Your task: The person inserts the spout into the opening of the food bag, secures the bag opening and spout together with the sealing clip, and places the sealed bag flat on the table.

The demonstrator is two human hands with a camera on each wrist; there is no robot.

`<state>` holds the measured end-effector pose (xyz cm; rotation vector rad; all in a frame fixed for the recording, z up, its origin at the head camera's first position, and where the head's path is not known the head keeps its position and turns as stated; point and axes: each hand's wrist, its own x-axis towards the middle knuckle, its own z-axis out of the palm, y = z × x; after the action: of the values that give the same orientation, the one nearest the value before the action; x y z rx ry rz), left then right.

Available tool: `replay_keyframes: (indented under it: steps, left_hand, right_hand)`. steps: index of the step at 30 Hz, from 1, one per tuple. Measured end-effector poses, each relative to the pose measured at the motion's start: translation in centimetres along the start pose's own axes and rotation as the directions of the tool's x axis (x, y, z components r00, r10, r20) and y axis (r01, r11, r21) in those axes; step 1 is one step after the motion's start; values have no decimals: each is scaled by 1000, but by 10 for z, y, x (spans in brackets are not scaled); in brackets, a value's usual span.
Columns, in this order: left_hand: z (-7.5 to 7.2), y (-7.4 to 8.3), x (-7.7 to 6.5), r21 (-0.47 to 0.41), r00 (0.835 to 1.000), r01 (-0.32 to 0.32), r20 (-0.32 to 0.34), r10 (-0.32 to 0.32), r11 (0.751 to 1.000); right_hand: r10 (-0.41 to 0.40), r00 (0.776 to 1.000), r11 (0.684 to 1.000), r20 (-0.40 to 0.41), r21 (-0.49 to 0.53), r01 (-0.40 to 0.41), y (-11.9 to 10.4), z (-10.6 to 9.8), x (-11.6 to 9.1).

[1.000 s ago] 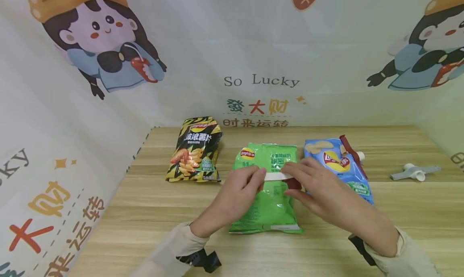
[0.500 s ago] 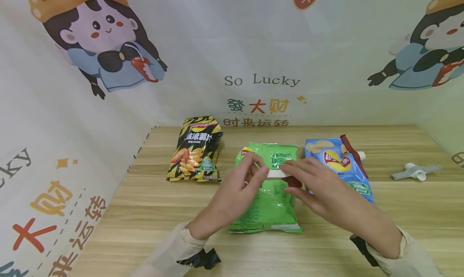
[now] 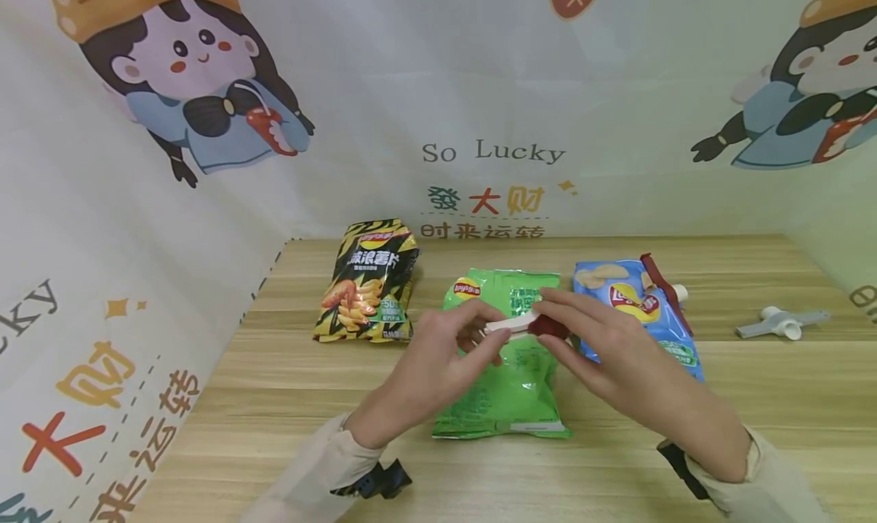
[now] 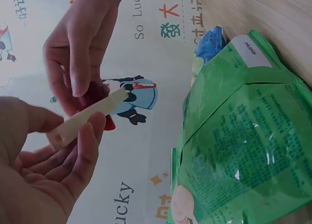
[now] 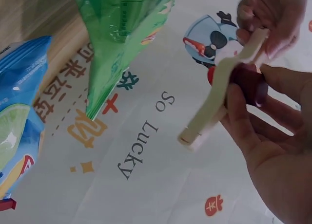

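Both hands hold a bag sealing clip [image 3: 512, 323] over a green chip bag [image 3: 503, 393] that lies on the table. The clip has a pale white bar [image 4: 87, 118] and a dark red round part [image 5: 251, 85]. My left hand [image 3: 435, 363] pinches the bar near its left end between thumb and fingers. With thumb and fingertips my right hand [image 3: 617, 355] grips the dark red part at the other end. In the right wrist view two pale strips show along the bar, slightly apart at the free end. The bag lies below the hands, untouched.
A black and yellow chip bag [image 3: 370, 279] lies at the left. At the right is a blue chip bag [image 3: 626, 302] with a dark red clip [image 3: 664, 291] along its edge. Farther right lies a grey clip with a white spout [image 3: 781, 325]. A printed cloth [image 3: 377, 89] hangs behind.
The bar has gone from level to tilted, its right end higher, and a gap shows between its strips. My left fingers have shifted their hold on its left end. The bags stay put.
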<state>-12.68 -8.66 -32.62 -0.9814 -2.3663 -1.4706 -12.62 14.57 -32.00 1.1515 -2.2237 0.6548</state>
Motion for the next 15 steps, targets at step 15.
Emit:
replay_keyframes:
  steps: [15]
  left_hand:
    - [2, -2, 0, -49, 993, 74, -86, -78, 996]
  right_hand:
    - [-165, 980, 983, -108, -98, 154, 4, 9, 3]
